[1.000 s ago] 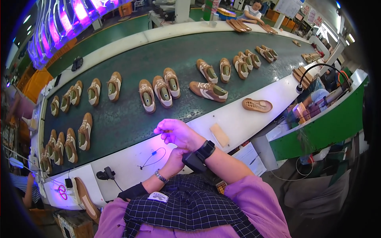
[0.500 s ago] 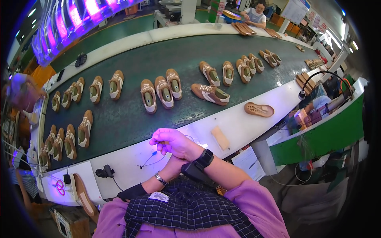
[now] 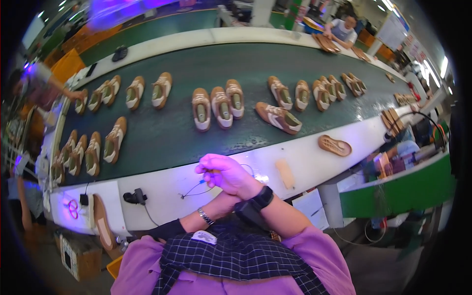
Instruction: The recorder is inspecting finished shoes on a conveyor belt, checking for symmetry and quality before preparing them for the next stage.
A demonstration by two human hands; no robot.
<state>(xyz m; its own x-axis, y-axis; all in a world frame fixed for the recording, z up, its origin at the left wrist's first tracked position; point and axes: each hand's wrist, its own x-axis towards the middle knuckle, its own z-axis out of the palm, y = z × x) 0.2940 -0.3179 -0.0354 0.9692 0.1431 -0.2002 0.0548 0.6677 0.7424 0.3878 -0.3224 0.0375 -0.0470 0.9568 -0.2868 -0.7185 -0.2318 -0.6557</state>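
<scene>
My right hand (image 3: 227, 173) is over the near white ledge, palm side up with its fingers curled in. Whatever they hold, if anything, is too small to make out. Beneath its wrist, which bears a dark watch (image 3: 262, 196) and a black block-like device, rests my left hand (image 3: 221, 203). The fingers of the left hand are hidden behind the right wrist; a silver metal band circles its own wrist. A thin cord (image 3: 189, 192) with a blue piece lies beside the right hand's fingertips. Beyond both hands, brown sneakers (image 3: 221, 109) with white trim stand on the green belt (image 3: 167, 142).
A brown sole (image 3: 335, 145) and a beige strip (image 3: 284, 173) lie on the ledge to the right. To the left are a black plug with a cable (image 3: 135, 196), pink-handled scissors (image 3: 73, 209) and a long brown sole (image 3: 102, 223). Co-workers stand at the far right and left.
The view has turned, so the belt and ledge appear farther right. My hands keep the same pose. At the far left, a co-worker's hand now reaches a sneaker.
</scene>
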